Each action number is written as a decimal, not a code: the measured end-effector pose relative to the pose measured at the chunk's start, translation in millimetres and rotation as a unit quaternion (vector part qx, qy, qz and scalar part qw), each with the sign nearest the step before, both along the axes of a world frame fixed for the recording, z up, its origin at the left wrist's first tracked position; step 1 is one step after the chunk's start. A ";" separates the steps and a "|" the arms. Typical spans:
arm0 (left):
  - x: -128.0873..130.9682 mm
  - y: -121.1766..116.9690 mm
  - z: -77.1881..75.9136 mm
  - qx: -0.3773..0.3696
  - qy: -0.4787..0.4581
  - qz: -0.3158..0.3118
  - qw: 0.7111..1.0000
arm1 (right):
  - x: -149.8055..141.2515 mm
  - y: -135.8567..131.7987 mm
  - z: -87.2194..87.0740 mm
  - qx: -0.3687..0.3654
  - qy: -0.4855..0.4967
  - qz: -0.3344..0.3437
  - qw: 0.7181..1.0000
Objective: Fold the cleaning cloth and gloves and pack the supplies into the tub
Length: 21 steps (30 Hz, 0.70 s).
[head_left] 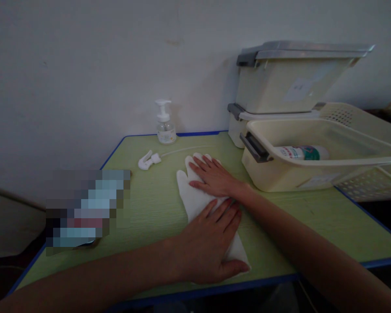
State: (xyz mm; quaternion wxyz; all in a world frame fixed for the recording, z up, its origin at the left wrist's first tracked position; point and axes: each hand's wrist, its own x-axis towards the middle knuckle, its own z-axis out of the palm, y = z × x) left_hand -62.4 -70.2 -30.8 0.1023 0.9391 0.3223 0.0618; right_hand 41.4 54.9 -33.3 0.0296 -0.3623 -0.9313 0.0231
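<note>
A white glove (192, 195) lies flat on the green table (150, 204), its fingers pointing toward the wall. My right hand (213, 176) rests flat on the glove's finger end with its fingers spread. Nearer the front edge, my left hand (211, 243) presses flat on the glove's cuff end, fingers stretched out. Neither hand grips anything.
A clear pump bottle (165, 126) stands by the wall. A white spray nozzle with a thin tube (149, 160) lies left of the glove. An open cream bin (313, 161) holding a bottle (299, 152) sits at right, before stacked lidded bins (293, 82) and a perforated basket (368, 178). A blurred patch (84, 208) lies left.
</note>
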 end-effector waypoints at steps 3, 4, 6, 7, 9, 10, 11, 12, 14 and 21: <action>0.3 0.1 0.1 0.003 0.002 0.000 1.000 | 0.6 0.4 -0.8 -0.001 0.002 0.000 1.000; 0.5 0.1 0.3 0.003 0.002 0.000 1.000 | 0.7 0.0 -0.9 -0.001 0.005 -0.001 1.000; 0.7 0.2 0.6 0.002 0.002 0.001 1.000 | 0.7 -1.1 -0.7 -0.002 0.012 -0.004 1.000; 0.7 0.2 0.7 0.001 0.002 0.002 1.000 | 0.5 -1.6 -0.4 -0.001 0.016 -0.006 1.000; 0.6 0.2 0.6 -0.001 0.003 0.003 1.000 | 0.1 -1.8 0.6 0.003 0.019 -0.007 1.000; 0.5 0.2 0.4 -0.003 0.003 0.001 1.000 | 0.0 -1.5 1.1 0.007 0.020 -0.006 1.000; 0.4 0.1 0.1 -0.003 0.003 -0.001 1.000 | -0.1 -0.8 1.6 0.010 0.021 -0.005 1.000; 0.2 0.0 -0.2 -0.002 0.003 -0.002 1.000 | -0.1 0.1 2.0 0.010 0.021 -0.005 1.000; -0.1 -0.3 -0.8 0.001 0.002 0.000 1.000 | 0.2 2.1 2.6 0.002 0.020 -0.007 1.000; 0.0 -1.1 -0.6 -0.002 0.003 0.002 1.000 | 1.2 3.8 3.8 -0.011 0.023 0.003 1.000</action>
